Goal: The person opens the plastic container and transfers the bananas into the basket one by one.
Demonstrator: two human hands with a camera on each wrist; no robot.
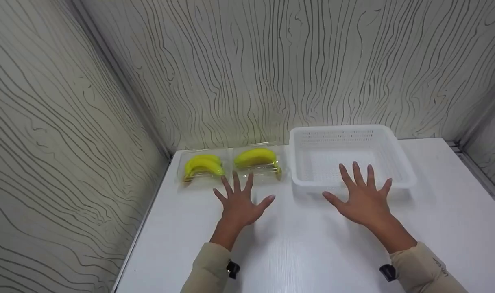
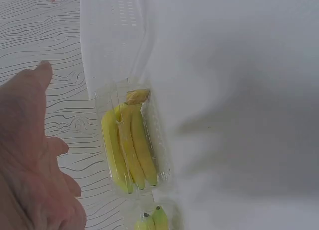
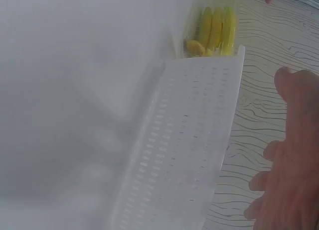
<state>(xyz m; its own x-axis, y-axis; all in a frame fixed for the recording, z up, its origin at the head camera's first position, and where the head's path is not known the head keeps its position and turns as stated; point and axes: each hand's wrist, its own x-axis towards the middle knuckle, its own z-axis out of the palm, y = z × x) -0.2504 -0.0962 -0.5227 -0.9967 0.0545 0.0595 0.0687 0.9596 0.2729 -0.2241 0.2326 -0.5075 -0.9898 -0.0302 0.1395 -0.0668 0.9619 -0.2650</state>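
Two clear plastic boxes of bananas stand side by side at the back left of the table. The left bananas (image 1: 204, 164) and the right bananas (image 1: 256, 156) are yellow; the left wrist view shows the stem end of one bunch (image 2: 130, 145). My left hand (image 1: 240, 205) hovers in front of the boxes, fingers spread and holding nothing. To the right, a white perforated plastic basket (image 1: 353, 184) stands against the back wall with nothing inside. My right hand (image 1: 365, 202) is spread over the basket's front edge, also holding nothing; contact with the rim cannot be made out.
The white table (image 1: 288, 252) meets wood-grain patterned panels at the back (image 1: 251, 73) and on the left (image 1: 60, 162). Another panel (image 1: 493, 142) rises at the right. Dark straps with small black pieces (image 1: 232, 269) sit on both sleeves.
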